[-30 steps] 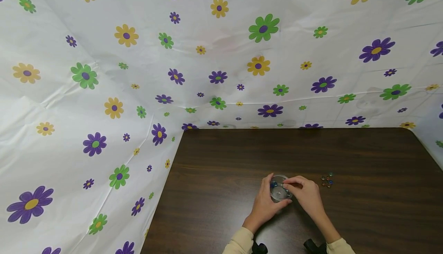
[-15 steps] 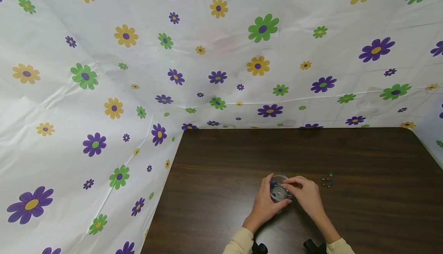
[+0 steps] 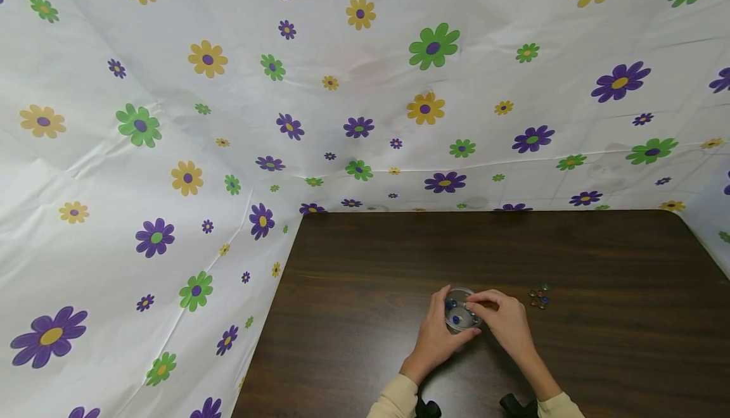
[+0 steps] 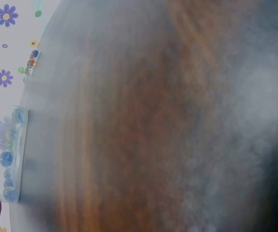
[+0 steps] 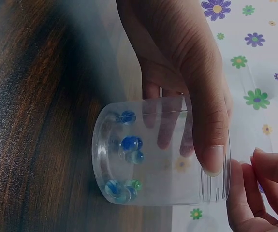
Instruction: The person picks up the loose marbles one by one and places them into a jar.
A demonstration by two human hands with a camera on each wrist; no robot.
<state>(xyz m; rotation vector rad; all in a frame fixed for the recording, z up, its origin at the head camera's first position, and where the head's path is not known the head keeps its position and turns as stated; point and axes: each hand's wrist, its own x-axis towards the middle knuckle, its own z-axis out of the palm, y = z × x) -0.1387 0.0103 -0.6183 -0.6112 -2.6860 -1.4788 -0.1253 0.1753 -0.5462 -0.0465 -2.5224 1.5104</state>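
Note:
A clear plastic jar stands upright on the brown table with several blue and greenish marbles on its bottom. My left hand grips the jar around its upper wall, thumb on the near side. Over the jar's mouth is my right hand, its thumb and index fingertips brought together close to the rim. I cannot tell whether anything is between them. The left wrist view catches the marbles through the jar's side.
To the right of the hands, a small group of loose marbles lies on the wooden table. A white flowered cloth hangs behind the table and along its left side. Dark wrist mounts sit near both sleeves.
Inside the jar, a blue marble shows more plainly and a little farther right than half a second ago. Both hands and the loose marbles stay in place.

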